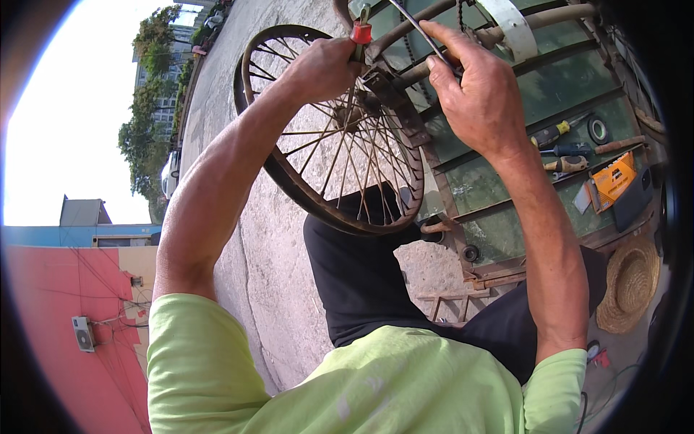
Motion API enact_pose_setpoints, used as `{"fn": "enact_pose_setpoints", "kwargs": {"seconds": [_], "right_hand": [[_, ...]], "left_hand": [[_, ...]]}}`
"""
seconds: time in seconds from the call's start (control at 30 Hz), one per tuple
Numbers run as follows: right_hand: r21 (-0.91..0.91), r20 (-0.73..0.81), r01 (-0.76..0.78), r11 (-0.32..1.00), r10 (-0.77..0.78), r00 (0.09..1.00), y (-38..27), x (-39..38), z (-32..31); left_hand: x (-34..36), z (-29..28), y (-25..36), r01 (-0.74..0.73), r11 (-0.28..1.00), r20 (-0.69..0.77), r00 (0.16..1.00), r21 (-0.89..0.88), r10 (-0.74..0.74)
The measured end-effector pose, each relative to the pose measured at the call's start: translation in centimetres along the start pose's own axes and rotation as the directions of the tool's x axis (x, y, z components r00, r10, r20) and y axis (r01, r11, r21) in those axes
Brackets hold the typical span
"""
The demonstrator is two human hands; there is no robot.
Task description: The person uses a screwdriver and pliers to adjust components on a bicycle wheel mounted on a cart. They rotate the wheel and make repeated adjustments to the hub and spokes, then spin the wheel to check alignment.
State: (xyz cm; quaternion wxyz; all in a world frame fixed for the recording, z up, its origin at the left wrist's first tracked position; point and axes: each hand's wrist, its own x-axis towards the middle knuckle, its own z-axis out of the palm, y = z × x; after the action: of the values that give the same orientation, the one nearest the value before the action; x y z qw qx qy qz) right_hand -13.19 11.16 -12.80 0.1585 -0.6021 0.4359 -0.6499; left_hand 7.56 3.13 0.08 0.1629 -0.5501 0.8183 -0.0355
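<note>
In the head view, the left hand (325, 70) is clamped on one red-handled tool (361, 33), perhaps pliers; the right hand (478, 94) pinches one metal rod (421, 30). One spoked wheel (349, 118) shows beneath the left hand; one tape roll (597, 129) lies rightward.

Round spoked rusty-metal wheel (322, 211) L of framed green-glass panel (578, 79); left hand (332, 69) over wheel's upper R, right hand (473, 90) over panel's upper L. On panel's R side: round black tape roll (591, 132), w/ yellow-black screwdriver (551, 134) to its L & flat rect. orange box (614, 179) below both. Round tan straw hat (629, 286) beyond panel, lower R.
</note>
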Motion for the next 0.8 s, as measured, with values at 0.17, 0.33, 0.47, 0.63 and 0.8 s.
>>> {"fn": "enact_pose_setpoints", "kwargs": {"seconds": [0.17, 0.33, 0.47, 0.63, 0.8], "right_hand": [[-0.027, -0.003, 0.024, 0.999, -0.024, 1.0, -0.22, 0.05, -0.06], [-0.076, -0.031, 0.056, 0.996, -0.058, 0.998, -0.39, -0.13, 0.08], [-0.084, -0.004, 0.027, 0.996, -0.028, 1.0, -0.84, -0.41, 0.46], [-0.109, -0.013, 0.024, 0.994, -0.025, 1.0, -0.56, -0.39, 0.5], [-0.129, 0.005, -0.003, 0.992, 0.003, 1.0, -0.89, -0.21, 0.23]], "left_hand": [[0.0, 0.41, -0.29, -0.026, 1.0, -0.014, 1.0, 0.013, 0.026], [0.12, 0.25, -0.21, -0.025, 1.0, 0.005, 1.0, 0.006, 0.025], [-0.04, 0.43, -0.53, -0.037, 0.999, 0.001, 0.999, -0.004, 0.037], [0.09, 0.09, -0.17, -0.01, 1.0, 0.016, 1.0, 0.014, 0.01], [-0.12, -0.16, 0.13, 0.005, 1.0, 0.028, 1.0, 0.019, -0.005]]}}
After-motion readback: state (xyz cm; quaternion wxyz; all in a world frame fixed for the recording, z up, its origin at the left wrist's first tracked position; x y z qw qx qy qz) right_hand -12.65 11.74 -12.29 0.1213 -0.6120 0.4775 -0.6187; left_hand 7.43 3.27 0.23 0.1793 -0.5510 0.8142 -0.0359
